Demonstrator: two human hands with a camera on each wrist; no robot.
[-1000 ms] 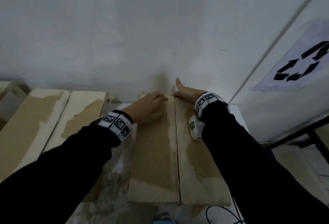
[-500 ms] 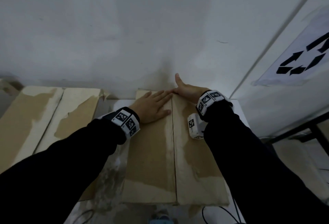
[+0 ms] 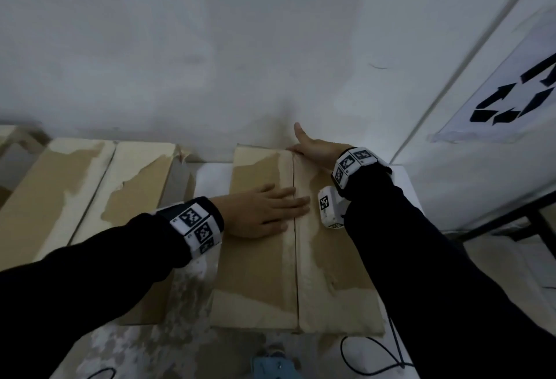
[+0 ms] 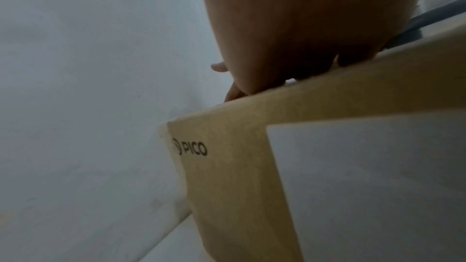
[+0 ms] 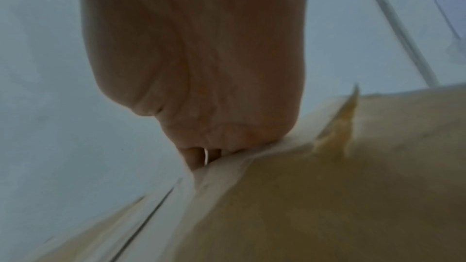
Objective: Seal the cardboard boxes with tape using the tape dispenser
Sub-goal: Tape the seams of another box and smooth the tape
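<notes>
A brown cardboard box (image 3: 258,282) lies in front of me with both top flaps down and a seam running away from me. My left hand (image 3: 270,213) lies flat on the left flap at mid-length, with straight fingers reaching across the seam. The left wrist view shows this hand (image 4: 290,43) pressing on the box top (image 4: 227,166), whose side bears a "PICO" print. My right hand (image 3: 313,150) is at the far end of the right flap, thumb up against the wall. In the right wrist view its fingers (image 5: 194,156) bend over the far edge of the box (image 5: 302,206). No tape dispenser is in view.
Two more flat cardboard boxes (image 3: 60,192) (image 3: 138,186) lie to the left on the white table (image 3: 210,174). The white wall (image 3: 240,62) stands right behind the box. A recycling sign (image 3: 517,99) hangs at the right. A black cable (image 3: 376,357) loops near the front edge.
My left hand has slid toward me along the seam, from the far end to the middle of the box, and now lies flat. The right hand has stayed at the far edge.
</notes>
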